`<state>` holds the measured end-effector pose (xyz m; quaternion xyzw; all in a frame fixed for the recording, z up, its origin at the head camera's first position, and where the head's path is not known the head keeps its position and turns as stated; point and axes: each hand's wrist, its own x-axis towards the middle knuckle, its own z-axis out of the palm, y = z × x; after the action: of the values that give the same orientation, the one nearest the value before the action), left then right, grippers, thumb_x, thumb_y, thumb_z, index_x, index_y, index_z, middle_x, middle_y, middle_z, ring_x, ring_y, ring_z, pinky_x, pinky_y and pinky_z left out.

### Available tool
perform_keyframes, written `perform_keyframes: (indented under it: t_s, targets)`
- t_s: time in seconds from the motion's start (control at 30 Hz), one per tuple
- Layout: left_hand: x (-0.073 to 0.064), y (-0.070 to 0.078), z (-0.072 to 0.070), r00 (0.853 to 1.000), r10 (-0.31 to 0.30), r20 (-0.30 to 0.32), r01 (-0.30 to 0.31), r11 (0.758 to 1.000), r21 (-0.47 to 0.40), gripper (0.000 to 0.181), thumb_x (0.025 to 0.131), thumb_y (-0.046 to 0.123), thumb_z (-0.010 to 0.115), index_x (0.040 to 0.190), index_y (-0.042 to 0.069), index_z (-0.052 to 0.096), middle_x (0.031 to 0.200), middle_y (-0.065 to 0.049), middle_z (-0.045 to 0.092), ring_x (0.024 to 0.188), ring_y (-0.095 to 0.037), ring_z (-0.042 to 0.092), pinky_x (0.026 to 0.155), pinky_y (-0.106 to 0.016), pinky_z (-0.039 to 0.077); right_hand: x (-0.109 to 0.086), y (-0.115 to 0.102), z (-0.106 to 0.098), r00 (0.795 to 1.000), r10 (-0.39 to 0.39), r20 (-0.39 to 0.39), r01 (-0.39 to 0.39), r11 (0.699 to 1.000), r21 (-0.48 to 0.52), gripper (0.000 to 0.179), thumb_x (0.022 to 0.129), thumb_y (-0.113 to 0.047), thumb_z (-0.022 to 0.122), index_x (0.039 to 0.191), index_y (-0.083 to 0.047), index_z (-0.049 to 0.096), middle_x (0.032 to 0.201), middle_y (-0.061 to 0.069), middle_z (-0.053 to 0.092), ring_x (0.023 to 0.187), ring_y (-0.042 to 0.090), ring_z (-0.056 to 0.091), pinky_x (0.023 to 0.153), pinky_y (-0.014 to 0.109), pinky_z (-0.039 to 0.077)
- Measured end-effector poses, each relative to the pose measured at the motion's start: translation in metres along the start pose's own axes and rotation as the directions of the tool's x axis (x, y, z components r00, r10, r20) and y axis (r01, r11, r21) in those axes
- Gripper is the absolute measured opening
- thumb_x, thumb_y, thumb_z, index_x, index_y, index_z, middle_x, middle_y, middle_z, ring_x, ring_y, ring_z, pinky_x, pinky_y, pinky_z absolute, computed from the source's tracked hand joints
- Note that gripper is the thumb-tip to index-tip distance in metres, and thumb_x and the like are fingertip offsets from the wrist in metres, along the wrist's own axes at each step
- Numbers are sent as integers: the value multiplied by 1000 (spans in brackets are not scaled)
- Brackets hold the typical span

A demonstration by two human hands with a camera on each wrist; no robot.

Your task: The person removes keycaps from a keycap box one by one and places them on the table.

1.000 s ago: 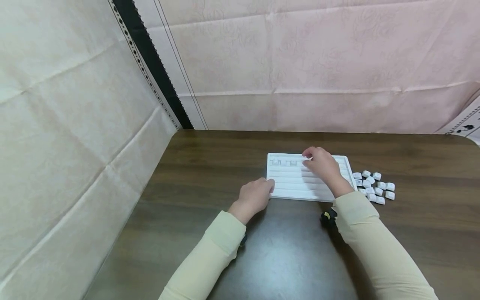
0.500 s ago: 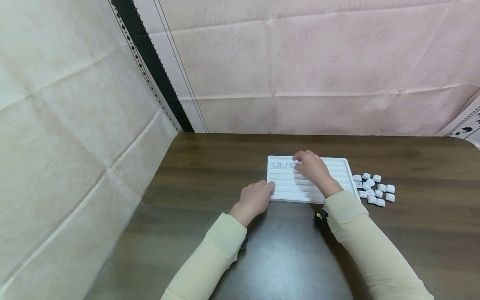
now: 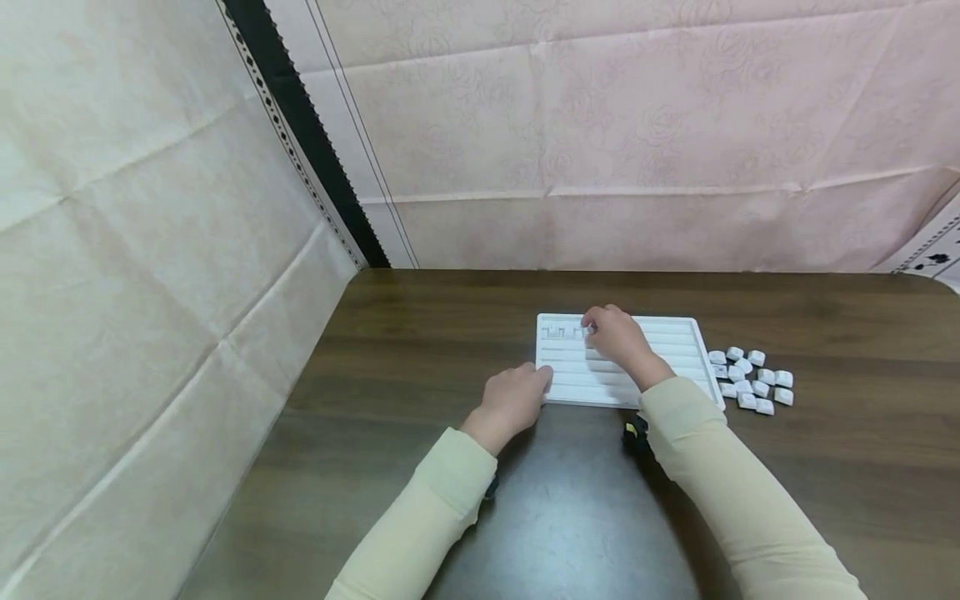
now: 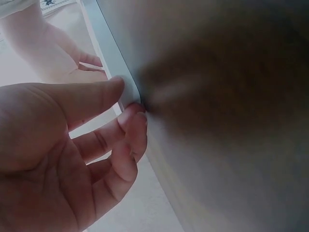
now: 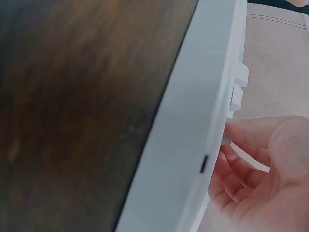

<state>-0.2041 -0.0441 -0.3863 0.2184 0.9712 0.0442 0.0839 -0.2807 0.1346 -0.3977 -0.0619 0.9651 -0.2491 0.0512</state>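
Note:
A white ridged tray (image 3: 592, 387) lies on the wooden table. My left hand (image 3: 512, 398) grips its near left corner; in the left wrist view the thumb (image 4: 104, 94) lies on the tray's edge and the fingertips curl under it. Over the top row, my right hand (image 3: 618, 340) pinches a small white keycap (image 5: 226, 140), mostly hidden by the fingers. Left of those fingers, several keycaps (image 3: 555, 332) sit in the top row. Two white keycaps (image 5: 236, 96) show beyond the tray's edge in the right wrist view.
A loose group of white keycaps (image 3: 737, 373) lies against the tray's right side. The brown table (image 3: 420, 333) meets a pale cloth backdrop (image 3: 675, 150) behind, with another cloth wall (image 3: 150, 292) on the left.
My right hand has moved left along the tray's top row, up to the keycaps there. My left hand has stayed on the tray's left corner.

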Motion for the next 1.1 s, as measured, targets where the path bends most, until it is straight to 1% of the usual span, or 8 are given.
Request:
perform_keyframes:
  t_s: [0.23, 0.5, 0.67, 0.83, 1.1]
  targets:
    - [-1, 1, 0, 1000, 5, -1, -5, 1000, 1, 7, 91, 20, 56, 97, 15, 56, 83, -1, 57, 65, -14, 49, 54, -24, 39, 0, 0, 2, 1000, 10, -8, -10, 999, -39, 25, 89, -5, 53, 113, 0, 59, 113, 21, 54, 102, 33, 52, 93, 49, 41]
    - [0, 2, 1, 1000, -17, 11, 17, 1000, 6, 9, 92, 21, 56, 98, 15, 56, 84, -1, 56, 66, -13, 49, 53, -24, 38, -1, 1, 2, 1000, 10, -17, -11, 999, -34, 25, 89, -5, 53, 113, 0, 59, 113, 21, 55, 101, 33, 52, 93, 50, 41]
    - [0, 3, 1, 1000, -24, 2, 24, 1000, 1, 10, 91, 21, 56, 100, 15, 56, 84, -1, 56, 66, -14, 49, 53, -24, 38, -1, 2, 2, 1000, 10, -24, -11, 999, -31, 25, 90, -5, 52, 113, 0, 59, 112, 21, 55, 101, 33, 52, 92, 49, 42]
    - [0, 2, 2, 1000, -28, -7, 28, 1000, 3, 12, 91, 21, 58, 101, 15, 56, 84, -1, 56, 66, -14, 49, 54, -24, 38, -3, 6, -2, 999, -2, -34, 1, 1000, -19, 26, 89, -4, 53, 114, 1, 59, 113, 22, 56, 103, 33, 52, 92, 49, 42]
    - [1, 2, 1, 999, -29, -17, 29, 999, 17, 11, 90, 21, 59, 98, 15, 56, 83, -2, 57, 65, -14, 49, 53, -24, 38, -8, 12, -11, 999, 29, -36, -28, 1000, 9, 27, 90, -6, 53, 116, 0, 57, 115, 22, 55, 105, 35, 52, 93, 49, 41]
